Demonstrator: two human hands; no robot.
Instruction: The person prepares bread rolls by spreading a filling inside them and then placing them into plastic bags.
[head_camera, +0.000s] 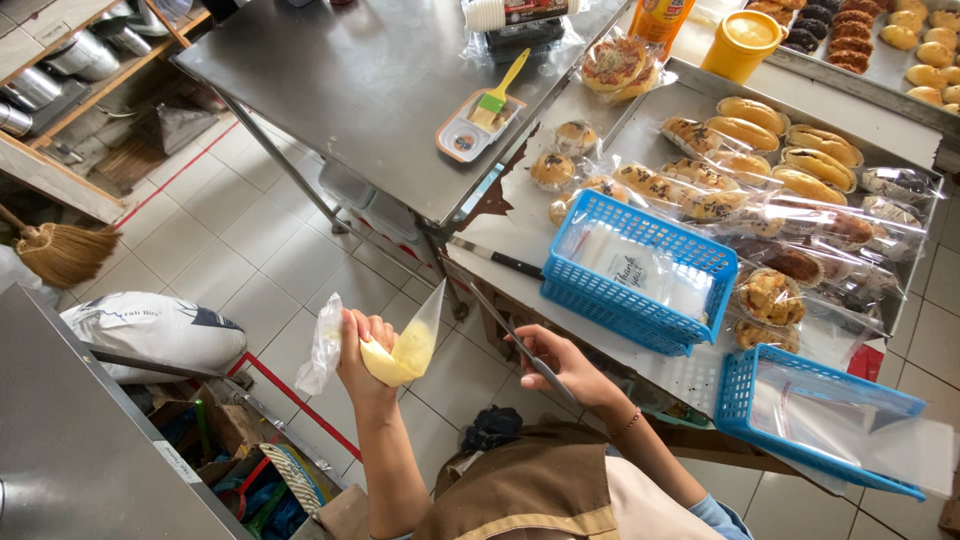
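My left hand (358, 352) grips a clear piping bag (408, 345) holding yellow cream, its pointed tip up toward the table edge. My right hand (562, 362) holds a long thin metal blade (510, 335) that slants up toward the bag's tip. Both hands hover over the tiled floor, just off the near edge of the steel table (520, 215). A black-handled knife (495, 257) lies on that table edge.
Two blue baskets (640, 275) (815, 415) with clear bags sit on the table beside wrapped pastries (700, 190). A pastry brush in a small tray (478, 122), a yellow cup (740, 40) and trays of buns lie farther back. A white sack (155, 330), a broom and a box stand at the left.
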